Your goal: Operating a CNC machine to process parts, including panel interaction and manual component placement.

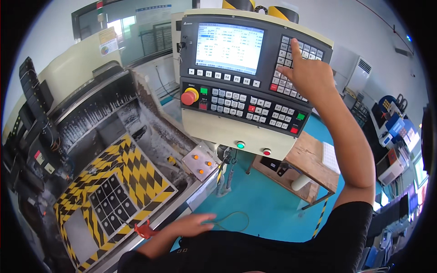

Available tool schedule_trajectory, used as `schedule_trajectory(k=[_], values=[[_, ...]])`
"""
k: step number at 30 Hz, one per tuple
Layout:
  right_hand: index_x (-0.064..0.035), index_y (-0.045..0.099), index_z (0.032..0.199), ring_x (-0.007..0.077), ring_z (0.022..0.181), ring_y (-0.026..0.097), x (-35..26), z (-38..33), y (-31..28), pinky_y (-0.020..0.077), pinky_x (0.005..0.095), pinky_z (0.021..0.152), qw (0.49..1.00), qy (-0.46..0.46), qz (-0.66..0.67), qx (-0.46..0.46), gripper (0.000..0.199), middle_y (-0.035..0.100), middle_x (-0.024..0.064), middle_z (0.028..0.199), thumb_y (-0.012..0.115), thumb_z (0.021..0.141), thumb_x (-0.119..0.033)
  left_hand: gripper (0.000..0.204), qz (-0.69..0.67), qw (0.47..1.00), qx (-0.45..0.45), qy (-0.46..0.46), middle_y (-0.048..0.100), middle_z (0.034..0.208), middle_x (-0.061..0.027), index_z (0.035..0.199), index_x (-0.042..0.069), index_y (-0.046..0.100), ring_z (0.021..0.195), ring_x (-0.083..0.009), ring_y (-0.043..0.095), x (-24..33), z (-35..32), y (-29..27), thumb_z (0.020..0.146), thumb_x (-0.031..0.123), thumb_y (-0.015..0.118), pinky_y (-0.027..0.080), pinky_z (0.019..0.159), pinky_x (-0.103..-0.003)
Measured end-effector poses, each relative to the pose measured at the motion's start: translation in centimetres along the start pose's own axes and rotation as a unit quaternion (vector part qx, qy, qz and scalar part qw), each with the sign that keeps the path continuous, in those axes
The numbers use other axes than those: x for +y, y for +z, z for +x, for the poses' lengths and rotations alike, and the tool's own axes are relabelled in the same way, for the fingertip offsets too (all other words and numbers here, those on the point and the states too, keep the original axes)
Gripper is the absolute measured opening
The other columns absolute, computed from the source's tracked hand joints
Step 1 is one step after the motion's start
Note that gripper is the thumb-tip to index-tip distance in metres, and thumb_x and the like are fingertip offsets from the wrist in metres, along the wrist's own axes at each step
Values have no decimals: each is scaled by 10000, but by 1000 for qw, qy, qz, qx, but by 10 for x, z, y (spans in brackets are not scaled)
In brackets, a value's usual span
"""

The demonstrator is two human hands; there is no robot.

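My right hand [309, 73] is raised to the control panel [236, 118] of a machine. Its index finger is stretched out onto a key in the upper part of the keypad [284, 59], and the thumb stands apart, lower on the same keys. Nothing is held in it. My left hand [193, 224] hovers low in front of my body, fingers extended and a little blurred, holding nothing. Beside its wrist a red object [144, 230] lies at the machine's edge; its kind is unclear. Left of the keypad, a lit screen [230, 48] shows rows of text.
A red emergency stop button [189, 97] juts from the panel. At left, a yellow-and-black striped plate [141, 177] lies in the machine bed, with a metal button box [200, 161] beside it. A wooden table [302, 159] stands beyond the panel; a thin cable loop [246, 218] shows near the left hand.
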State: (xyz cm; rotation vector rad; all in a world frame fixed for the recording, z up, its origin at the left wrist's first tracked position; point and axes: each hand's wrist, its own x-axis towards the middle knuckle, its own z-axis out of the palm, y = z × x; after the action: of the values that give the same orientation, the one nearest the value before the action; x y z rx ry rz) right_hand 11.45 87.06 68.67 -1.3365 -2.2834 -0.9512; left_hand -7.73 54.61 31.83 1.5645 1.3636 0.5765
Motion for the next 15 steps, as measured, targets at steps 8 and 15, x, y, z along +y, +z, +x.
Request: schedule_trajectory(k=[8,15], values=[[-91,259,1608,328,713,731,10,2,3,584,438,663,1000,-24,-16,7,881,733,140,775,533,971,-635,614,281,888,315,184,523,1485,-217,1456,43,502,1385,-353,501,145,73,-108,916,266,691,410,1139,-432],[-96,399,1528,381,1090,671,54,-23,15,540,459,924,960,-3,168,224,708,660,273,1202,628,973,-471,677,425,794,391,193,432,1544,-256,1492,54,454,1439,-462,392,166,111,-189,891,253,696,343,1169,-517]])
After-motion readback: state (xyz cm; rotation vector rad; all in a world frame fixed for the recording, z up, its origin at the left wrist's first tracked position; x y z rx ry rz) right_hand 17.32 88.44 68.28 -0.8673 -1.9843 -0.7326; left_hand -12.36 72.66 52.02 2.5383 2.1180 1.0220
